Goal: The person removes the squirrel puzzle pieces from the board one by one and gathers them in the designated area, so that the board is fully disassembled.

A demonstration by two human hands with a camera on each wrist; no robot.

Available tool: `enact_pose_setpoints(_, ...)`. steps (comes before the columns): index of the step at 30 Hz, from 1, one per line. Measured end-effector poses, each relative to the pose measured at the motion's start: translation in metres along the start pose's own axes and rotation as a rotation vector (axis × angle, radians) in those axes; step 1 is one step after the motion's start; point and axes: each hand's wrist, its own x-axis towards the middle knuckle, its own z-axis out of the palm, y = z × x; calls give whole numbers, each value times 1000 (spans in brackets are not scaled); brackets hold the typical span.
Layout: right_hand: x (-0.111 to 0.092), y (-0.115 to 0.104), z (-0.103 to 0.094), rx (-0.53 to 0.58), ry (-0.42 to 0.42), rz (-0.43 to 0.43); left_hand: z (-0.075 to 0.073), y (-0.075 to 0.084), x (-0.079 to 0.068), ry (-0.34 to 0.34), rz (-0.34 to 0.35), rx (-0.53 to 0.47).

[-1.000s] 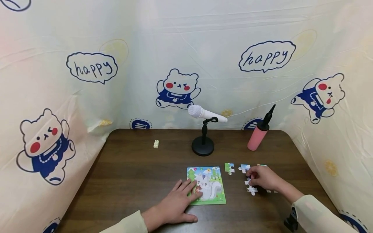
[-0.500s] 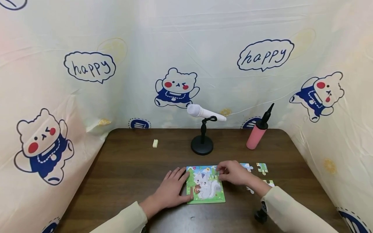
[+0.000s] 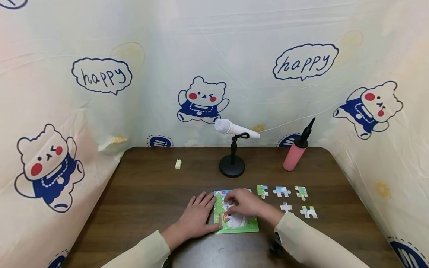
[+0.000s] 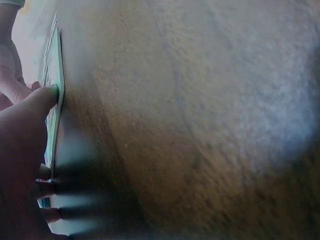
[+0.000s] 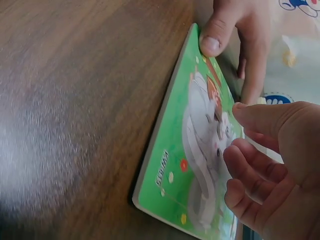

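Observation:
A square picture board (image 3: pixel 234 226), green-edged with a white squirrel, lies on the table. My left hand (image 3: pixel 196 216) presses along its left side, fingers straight; in the right wrist view its thumb rests on a corner of the board (image 5: pixel 172 195). My right hand (image 3: pixel 246 203) is over the board's upper part, thumb and fingers bent towards each other near the squirrel's head. In the right wrist view these fingers (image 5: pixel 242 160) are curled; I cannot tell whether they hold a piece. To the right lie several jigsaw pieces, among them a green one (image 3: pixel 262 190) and a blue one (image 3: pixel 281 191).
A white microphone on a black stand (image 3: pixel 232 166) stands at the back, with a pink hand pump (image 3: pixel 293 156) to its right. Towards the back left lies a cream toy brick (image 3: pixel 178 164). Printed cloth (image 3: pixel 151 111) surrounds the table (image 3: pixel 144 208).
My right hand has moved left from the jigsaw pieces onto the board, uncovering the pieces. My left hand has slid slightly left and up along the board's edge.

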Motion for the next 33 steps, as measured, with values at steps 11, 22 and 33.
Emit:
enact_pose_setpoints(11, 6, -6, 7, -35, 25, -2, 1, -1, 0, 9, -6, -4)
enact_pose_setpoints(22, 7, -7, 10, -59, 50, 32, 0, 3, 0, 37, -3, 1)
enact_pose_setpoints(33, 6, -6, 5, -10, 66, -44, 1, 2, 0, 16, -14, -14)
